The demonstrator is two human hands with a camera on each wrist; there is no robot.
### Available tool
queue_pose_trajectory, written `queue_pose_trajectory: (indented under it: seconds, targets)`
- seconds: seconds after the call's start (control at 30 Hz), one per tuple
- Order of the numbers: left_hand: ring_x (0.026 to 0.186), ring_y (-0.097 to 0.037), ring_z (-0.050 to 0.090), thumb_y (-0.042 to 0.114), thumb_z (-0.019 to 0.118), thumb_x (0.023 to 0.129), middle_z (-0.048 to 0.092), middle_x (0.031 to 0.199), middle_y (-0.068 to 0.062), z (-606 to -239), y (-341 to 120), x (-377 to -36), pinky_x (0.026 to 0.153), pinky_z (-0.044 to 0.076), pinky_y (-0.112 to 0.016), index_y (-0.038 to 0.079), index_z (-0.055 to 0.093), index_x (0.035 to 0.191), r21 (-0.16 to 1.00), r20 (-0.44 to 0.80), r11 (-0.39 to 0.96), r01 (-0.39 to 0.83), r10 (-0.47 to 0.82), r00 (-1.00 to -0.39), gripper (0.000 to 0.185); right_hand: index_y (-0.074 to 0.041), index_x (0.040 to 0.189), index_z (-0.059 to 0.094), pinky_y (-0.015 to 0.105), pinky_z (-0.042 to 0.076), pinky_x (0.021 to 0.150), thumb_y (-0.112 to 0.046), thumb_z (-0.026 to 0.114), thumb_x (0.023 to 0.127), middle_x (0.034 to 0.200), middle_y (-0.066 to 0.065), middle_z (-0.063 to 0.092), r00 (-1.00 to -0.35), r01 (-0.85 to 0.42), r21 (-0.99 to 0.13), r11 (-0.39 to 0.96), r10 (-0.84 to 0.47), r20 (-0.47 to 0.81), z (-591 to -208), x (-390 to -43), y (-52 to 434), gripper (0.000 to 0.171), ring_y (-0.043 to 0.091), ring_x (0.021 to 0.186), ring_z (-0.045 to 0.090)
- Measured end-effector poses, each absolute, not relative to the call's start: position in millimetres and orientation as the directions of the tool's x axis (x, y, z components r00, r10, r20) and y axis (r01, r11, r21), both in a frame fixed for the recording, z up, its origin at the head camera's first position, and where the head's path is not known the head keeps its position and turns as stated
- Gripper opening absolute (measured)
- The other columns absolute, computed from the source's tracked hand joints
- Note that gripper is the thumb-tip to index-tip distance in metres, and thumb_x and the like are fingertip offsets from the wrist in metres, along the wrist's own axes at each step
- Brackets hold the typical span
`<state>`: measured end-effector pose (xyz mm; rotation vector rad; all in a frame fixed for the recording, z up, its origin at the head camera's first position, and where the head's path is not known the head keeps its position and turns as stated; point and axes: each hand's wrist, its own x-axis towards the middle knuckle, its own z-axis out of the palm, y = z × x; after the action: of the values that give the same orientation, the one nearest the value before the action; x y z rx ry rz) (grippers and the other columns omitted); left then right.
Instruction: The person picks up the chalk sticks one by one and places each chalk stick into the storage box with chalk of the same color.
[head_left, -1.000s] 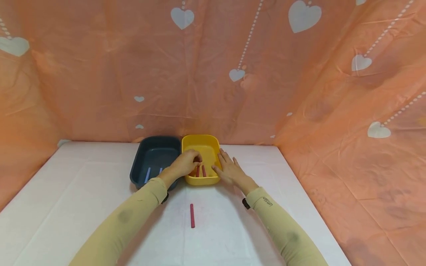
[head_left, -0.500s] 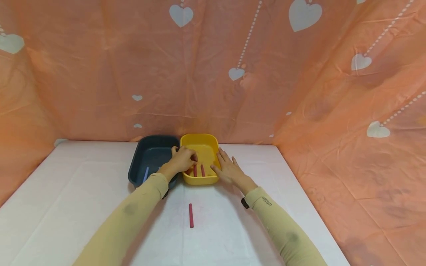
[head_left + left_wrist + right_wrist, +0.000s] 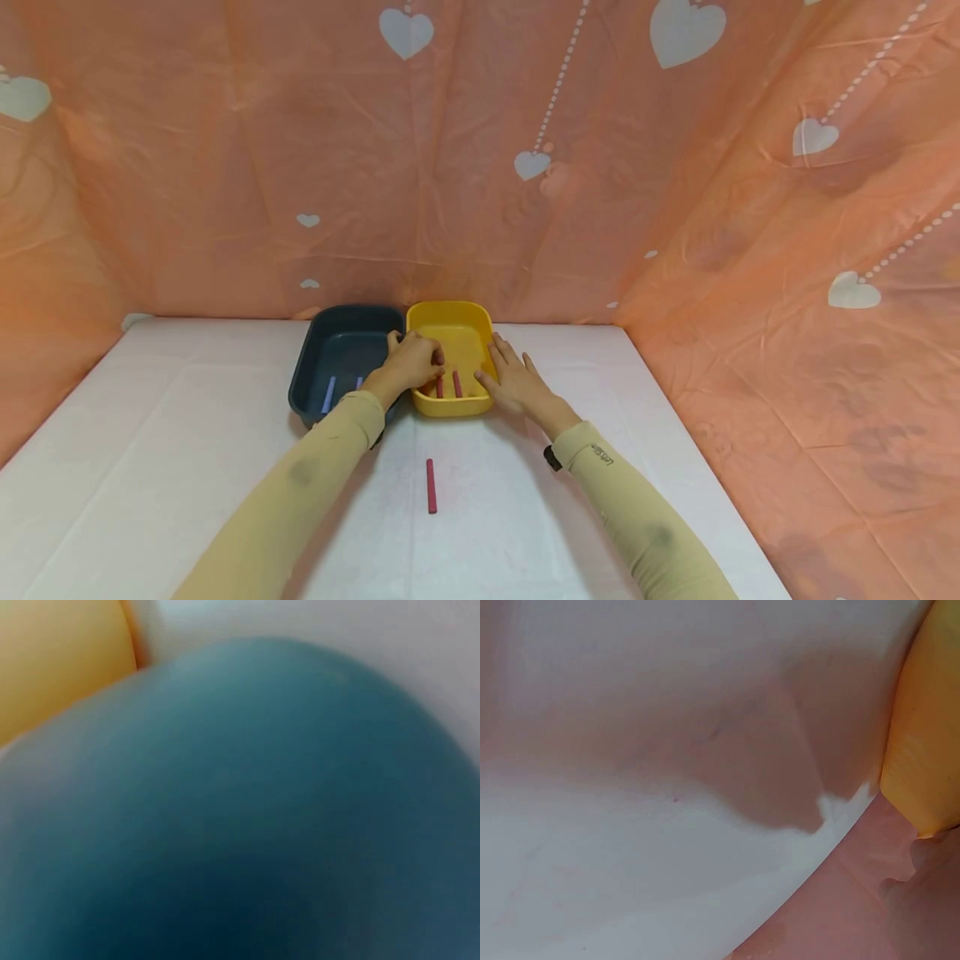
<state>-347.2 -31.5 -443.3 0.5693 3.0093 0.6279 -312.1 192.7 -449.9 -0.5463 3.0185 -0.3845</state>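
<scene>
1. We worked at a white table [image 3: 187, 433] under orange cloth.
2. Our left hand [image 3: 411, 363] curled over the yellow tray's [image 3: 450, 321] left rim; we could not tell whether it gripped anything.
3. Our right hand [image 3: 516, 382] lay flat, fingers straight, against its right wall.
4. One red stick [image 3: 431, 486] lay on the table.

Blurred close-up. Blue tray [image 3: 255, 817] fills most of the frame, its rounded outer wall out of focus, darker toward the bottom. Yellow tray [image 3: 60, 660] shows in the top left corner, just beside the blue one. White table [image 3: 360, 630] strip along the top and right edge. No hand visible here.
</scene>
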Motion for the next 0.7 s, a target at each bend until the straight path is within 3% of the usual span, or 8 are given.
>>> queue_pose_trajectory:
  seconds: [0.37,0.7]
  targets:
    - [0.128,-0.035,0.047,0.021,0.074,0.098,0.075,0.104,-0.003,-439,-36,-343,0.116,0.01,-0.065,0.013,0.076,0.105,0.433,0.093,0.831,0.35,0.345,-0.934,0.011,-0.001,0.165,0.018,0.058,0.011,0.126,-0.051,0.035,0.111,0.175,0.011,0.005,-0.932,-0.352,-0.251,0.902,-0.363,0.002,-452,-314,193,0.075,0.03,0.159,0.013]
    - [0.13,-0.038,0.044,0.024,0.075,0.097,0.071,0.128,-0.009,-430,-41,-325,0.111,0.019,-0.063,0.013,0.075,0.116,0.465,0.165,0.796,0.388,0.353,-0.921,0.022,-0.001,0.164,0.018,0.058,0.01,0.126,-0.049,0.036,0.111,0.175,0.012,0.005,-0.935,-0.342,-0.256,0.904,-0.354,-0.005,-452,-314,192,0.074,0.03,0.16,0.013]
